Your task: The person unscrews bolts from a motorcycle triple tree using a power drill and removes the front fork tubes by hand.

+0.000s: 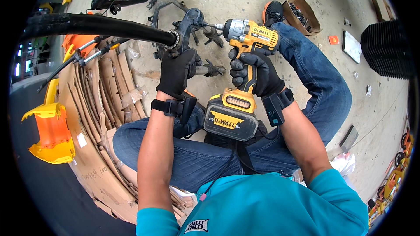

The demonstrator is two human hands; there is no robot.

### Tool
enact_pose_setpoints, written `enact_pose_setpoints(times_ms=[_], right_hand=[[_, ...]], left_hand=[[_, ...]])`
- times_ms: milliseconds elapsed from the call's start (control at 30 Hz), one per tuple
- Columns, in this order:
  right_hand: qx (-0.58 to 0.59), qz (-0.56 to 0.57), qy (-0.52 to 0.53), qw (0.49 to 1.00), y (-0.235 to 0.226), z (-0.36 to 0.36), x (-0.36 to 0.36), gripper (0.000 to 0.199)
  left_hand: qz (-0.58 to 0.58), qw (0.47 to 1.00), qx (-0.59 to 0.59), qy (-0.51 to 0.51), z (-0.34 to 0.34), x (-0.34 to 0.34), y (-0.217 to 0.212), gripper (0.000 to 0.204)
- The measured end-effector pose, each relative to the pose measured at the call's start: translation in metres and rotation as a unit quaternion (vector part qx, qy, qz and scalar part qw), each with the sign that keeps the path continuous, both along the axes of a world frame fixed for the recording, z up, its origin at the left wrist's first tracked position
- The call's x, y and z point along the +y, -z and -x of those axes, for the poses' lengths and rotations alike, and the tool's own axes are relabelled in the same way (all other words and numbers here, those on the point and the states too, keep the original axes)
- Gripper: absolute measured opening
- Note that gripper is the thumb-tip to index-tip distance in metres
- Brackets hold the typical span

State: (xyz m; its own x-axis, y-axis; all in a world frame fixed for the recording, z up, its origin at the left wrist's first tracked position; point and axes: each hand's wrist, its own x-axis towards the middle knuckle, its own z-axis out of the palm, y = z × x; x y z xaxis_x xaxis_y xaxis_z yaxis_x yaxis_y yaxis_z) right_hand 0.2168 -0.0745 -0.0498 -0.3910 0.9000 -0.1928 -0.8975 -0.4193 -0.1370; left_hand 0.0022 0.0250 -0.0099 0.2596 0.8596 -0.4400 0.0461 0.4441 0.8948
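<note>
The yellow impact driver [245,39] is clamped in the right hand [253,72], its bit axis directed leftward into the black metal bracket [190,22]. The bracket is gripped from below by the left hand [177,72]; bit engagement is apparently made.
</note>
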Motion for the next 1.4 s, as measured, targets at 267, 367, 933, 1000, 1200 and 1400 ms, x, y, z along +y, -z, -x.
enact_pose_setpoints(times_ms=[267,367,933,1000,1200,1400], right_hand=[[-0.059,-0.013,-0.007,0.998,-0.001,-0.007,-0.004,0.044],[-0.07,-0.002,-0.009,0.998,-0.001,-0.011,-0.009,0.044],[-0.766,-0.053,0.081,0.636,0.09,-0.001,-0.014,0.047],[-0.822,-0.037,0.026,0.567,0.141,-0.009,-0.019,0.05],[-0.892,0.119,-0.238,0.366,0.165,0.008,-0.053,0.045],[-0.855,0.159,-0.283,0.405,0.199,0.007,-0.077,0.057]], left_hand=[[-0.006,1.0,0.003,-0.002,-0.002,-0.001,-0.001,0.015],[-0.014,1.0,-0.005,-0.01,-0.003,-0.002,-0.001,0.015],[-0.019,1.0,0.007,-0.009,0.002,0.002,0.002,0.015],[-0.017,1.0,0.007,-0.001,-0.003,0.003,0.003,0.014],[-0.001,1.0,-0.006,0.003,0.005,0.004,0.005,0.014],[-0.003,1.0,-0.008,-0.023,-0.002,0.0,-0.002,0.014]])
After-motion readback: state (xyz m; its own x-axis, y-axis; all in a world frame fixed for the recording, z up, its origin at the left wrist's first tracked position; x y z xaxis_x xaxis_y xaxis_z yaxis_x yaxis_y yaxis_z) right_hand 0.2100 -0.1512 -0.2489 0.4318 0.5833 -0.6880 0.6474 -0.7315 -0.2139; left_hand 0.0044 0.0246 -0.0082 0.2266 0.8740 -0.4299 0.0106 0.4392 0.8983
